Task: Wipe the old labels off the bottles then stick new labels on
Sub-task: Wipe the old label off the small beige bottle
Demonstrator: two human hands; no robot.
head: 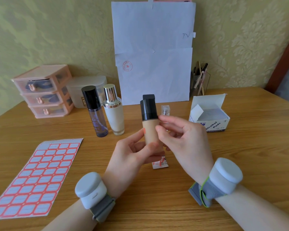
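Desk: plain wooden desk (240,155) against green patterned wallpaper, bottles lined up towards the far side.
Label sheet: sheet of red-bordered blanks (38,177) lies flat near left. Looks pretty much full, though I can't rule out a gap.
Waiting bottles: purple bottle (95,114) and white bottle (114,114) stand side by side, left of centre, with no new sticker showing on the sides facing me.
Left hand: left hand (130,154) is wrapped round the lower half of the foundation bottle (149,129), holding it upright above the desk, dead centre.
Foundation bottle: cap on, with a small orange bit (144,130) at its left edge. Can't tell if that's old label or new.
Right hand: right hand (182,139) has thumb and forefinger tips against the bottle's right side, other fingers loosely curled. No idea if it's pinching anything.
Scrap: red-and-white label scrap (160,164) lies on the desk just under the hands.
Clear bottle: little clear bottle (165,110) stands behind the hands.
Alcohol pads: box (210,120) sits open on the right.
Progress: I'd guess early days, first bottle in hand and three still to do.
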